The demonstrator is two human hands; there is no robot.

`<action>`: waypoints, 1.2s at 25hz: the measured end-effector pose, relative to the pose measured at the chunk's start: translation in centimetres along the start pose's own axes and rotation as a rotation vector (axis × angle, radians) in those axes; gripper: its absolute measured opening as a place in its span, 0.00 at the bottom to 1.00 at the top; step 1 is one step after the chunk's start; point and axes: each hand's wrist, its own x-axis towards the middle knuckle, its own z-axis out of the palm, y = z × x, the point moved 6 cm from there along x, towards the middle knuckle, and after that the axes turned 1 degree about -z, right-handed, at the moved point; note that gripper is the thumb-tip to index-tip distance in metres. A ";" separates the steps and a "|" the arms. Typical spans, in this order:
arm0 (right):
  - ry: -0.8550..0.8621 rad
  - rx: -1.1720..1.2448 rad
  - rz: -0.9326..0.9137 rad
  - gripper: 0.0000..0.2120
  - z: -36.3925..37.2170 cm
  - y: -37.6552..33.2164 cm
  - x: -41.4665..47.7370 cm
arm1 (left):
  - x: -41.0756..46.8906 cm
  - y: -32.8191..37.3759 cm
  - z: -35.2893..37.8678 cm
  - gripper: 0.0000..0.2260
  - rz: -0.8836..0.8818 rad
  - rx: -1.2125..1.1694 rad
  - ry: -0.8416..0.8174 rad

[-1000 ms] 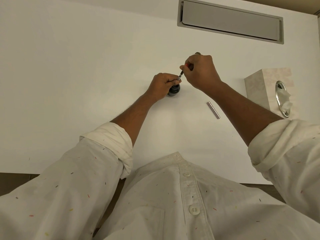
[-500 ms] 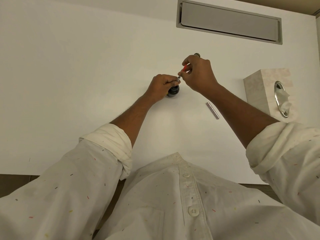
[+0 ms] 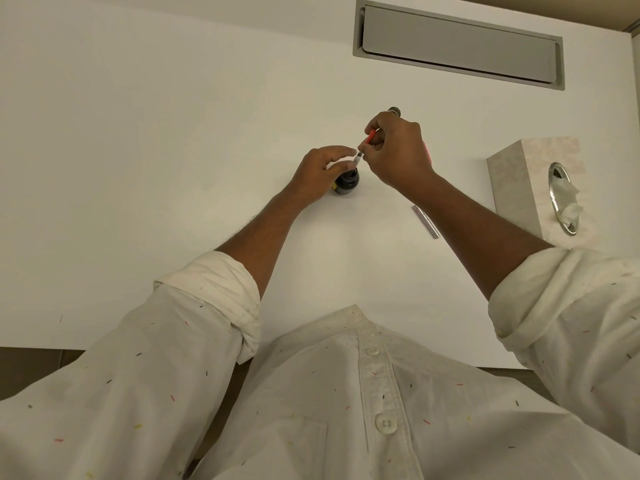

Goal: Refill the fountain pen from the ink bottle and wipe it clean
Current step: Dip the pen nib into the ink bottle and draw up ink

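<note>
Warm, dim, even indoor light. White desk [image 3: 138, 168] evenly lit, no glare; faint soft shadow on it near its front edge, at the middle. Wide-angle bend at frame edges, desk edges curve. Focus fairly sharp, hands slightly soft, some grain.

We wear a cream white shirt [image 3: 346, 410] with tiny coloured specks all over. Round white buttons [image 3: 385, 423] run down the middle at the bottom of the frame. Both sleeves [image 3: 221, 292] are rolled up into thick cuffs.
</note>
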 end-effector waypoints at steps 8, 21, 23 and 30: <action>0.020 0.041 0.007 0.09 -0.4 0.3 -0.4 | -2.0 -1.2 -4.5 0.12 -0.185 -0.060 0.549; 0.158 0.151 0.056 0.07 -1.6 1.9 -2.1 | -9.6 -5.2 -2.1 0.10 -0.508 -0.308 0.802; 0.173 0.149 0.053 0.07 -1.7 2.1 -2.4 | -9.8 -5.0 -1.8 0.11 -0.514 -0.308 0.787; 0.193 0.174 0.075 0.08 -2.0 2.4 -3.2 | -8.9 -2.9 -0.1 0.08 -0.538 -0.394 0.714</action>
